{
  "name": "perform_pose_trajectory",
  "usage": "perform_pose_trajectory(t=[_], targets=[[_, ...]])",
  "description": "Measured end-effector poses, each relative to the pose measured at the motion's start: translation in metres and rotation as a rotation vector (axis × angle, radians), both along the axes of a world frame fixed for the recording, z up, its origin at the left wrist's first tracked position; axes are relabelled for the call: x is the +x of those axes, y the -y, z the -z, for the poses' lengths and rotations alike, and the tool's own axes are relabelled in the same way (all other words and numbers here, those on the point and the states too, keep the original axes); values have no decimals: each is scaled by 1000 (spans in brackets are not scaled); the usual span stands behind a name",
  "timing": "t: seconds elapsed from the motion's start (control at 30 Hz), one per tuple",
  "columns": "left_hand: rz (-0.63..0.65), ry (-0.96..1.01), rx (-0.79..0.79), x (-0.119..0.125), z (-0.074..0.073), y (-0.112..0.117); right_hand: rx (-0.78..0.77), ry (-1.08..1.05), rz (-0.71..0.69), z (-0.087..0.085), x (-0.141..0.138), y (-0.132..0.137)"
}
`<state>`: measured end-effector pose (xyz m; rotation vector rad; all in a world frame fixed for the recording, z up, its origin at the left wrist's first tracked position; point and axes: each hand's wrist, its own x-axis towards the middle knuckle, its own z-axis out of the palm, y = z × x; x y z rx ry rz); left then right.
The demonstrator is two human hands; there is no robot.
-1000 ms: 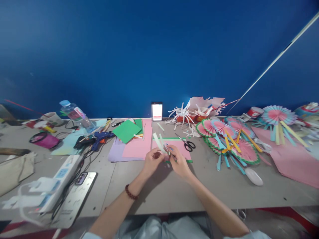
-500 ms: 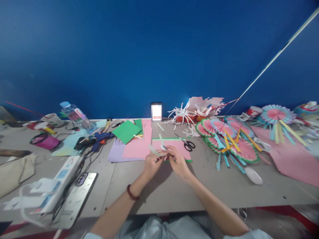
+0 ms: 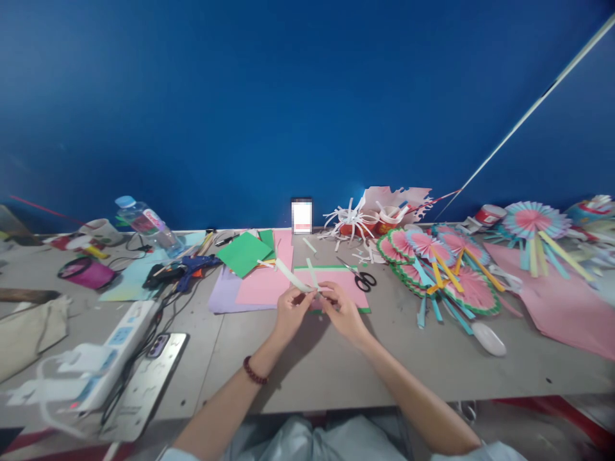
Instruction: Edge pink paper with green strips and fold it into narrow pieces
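Note:
My left hand [image 3: 291, 315] and my right hand [image 3: 344, 314] meet fingertip to fingertip, both pinched shut. A pale, curved paper strip [image 3: 287, 274] runs up and left from the pinch of my left hand. A second narrow pale strip [image 3: 312, 271] points upward between the hands, its lower end at the fingertips. What lies right between the fingers of my right hand is too small to make out fully. Beneath and behind the hands lies a pink sheet [image 3: 346, 289] with green edges. Black-handled scissors [image 3: 366, 282] rest at its right side.
Green paper [image 3: 244, 253] lies on pink and purple sheets to the left. Farther left are a glue gun [image 3: 188, 271], a power strip [image 3: 115, 358] and a phone [image 3: 144, 390]. Pleated paper fans [image 3: 468, 291] and a white mouse-shaped object [image 3: 489, 339] are on the right.
The curved pale strip at my left hand has swung up and left, and is less blurred. My fingertips have drawn closer together; the scissors and sheets stay put.

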<state>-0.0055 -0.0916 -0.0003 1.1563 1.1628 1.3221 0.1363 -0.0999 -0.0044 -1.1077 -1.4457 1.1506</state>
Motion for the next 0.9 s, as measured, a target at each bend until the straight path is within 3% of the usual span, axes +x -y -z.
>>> perform_pose_trajectory(t=[0.23, 0.4, 0.6, 0.9], targets=[[-15, -15, 15, 1, 3, -1, -59, -48, -5, 8, 4, -2], [-5, -25, 14, 1, 4, 0, -127, -91, 25, 5, 3, -2], [-2, -36, 31, 1, 5, -1, -122, -107, 43, 0, 3, -1], [36, -56, 65, 2, 7, 0, -112, -193, 71, 9, 5, -4]])
